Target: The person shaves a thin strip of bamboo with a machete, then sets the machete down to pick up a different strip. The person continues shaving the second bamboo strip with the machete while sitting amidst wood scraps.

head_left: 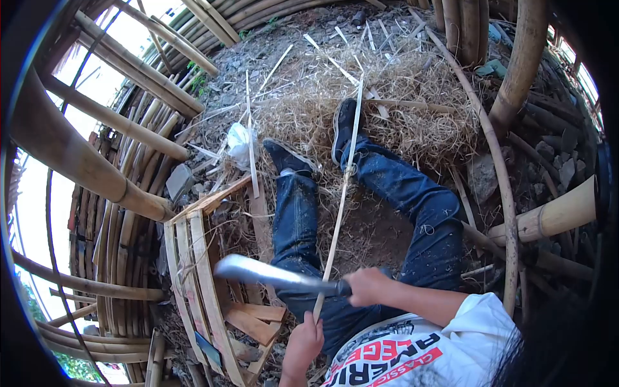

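A long, thin bamboo strip (340,222) runs from my lap out between my legs, its far end over the shavings. Its near end is gripped in my left hand (305,342), fingers closed round it. My right hand (369,287) is wrapped round the dark handle of a machete (271,276). The broad, shiny blade points left and crosses over the strip just beyond my left hand. My legs in blue jeans (412,193) are stretched out on either side of the strip.
A heap of curly bamboo shavings (412,116) lies past my feet. On my left stands a wooden crate (193,271) with a phone-like flat object (208,349) on its slats. A white plastic bag (239,146) sits by my foot. Thick bamboo poles (519,71) rise at both sides.
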Available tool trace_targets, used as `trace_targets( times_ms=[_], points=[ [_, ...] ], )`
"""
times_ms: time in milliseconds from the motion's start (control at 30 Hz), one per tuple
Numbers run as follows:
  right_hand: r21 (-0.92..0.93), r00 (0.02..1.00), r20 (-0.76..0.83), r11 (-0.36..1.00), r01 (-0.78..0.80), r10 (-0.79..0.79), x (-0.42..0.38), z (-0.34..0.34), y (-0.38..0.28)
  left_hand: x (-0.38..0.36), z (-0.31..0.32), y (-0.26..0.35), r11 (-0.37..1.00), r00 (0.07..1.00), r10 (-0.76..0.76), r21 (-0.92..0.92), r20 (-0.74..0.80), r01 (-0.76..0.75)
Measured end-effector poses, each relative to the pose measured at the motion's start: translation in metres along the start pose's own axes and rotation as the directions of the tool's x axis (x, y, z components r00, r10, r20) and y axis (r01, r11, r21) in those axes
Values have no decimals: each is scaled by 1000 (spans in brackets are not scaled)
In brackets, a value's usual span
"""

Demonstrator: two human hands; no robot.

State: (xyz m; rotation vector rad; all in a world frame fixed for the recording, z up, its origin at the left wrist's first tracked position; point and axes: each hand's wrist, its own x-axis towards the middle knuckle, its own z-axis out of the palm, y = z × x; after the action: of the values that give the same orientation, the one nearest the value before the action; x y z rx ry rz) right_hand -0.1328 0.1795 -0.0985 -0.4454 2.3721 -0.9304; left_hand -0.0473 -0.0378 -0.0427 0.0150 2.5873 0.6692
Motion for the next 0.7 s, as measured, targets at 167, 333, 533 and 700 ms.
trace_targets(
  times_ms=[167,333,533,700],
  points=[
    [-366,970,175,904,224,-169,18,-26,0,-13,-3,-10,999,1000,-16,-28,7,16],
    [-354,981,-161,921,-162,111,56,-87,71,-28,-14,-18,998,1000,8,-54,0,-8],
    [73,801,-445,907,-414,401,71,-93,92,-11,-4,-9,994,998,62,-89,-3,-62],
    [184,864,-413,956,-229,287,41,-2,51,-4,-8,-13,993,999,43,-113,-12,-44]
  ],
)
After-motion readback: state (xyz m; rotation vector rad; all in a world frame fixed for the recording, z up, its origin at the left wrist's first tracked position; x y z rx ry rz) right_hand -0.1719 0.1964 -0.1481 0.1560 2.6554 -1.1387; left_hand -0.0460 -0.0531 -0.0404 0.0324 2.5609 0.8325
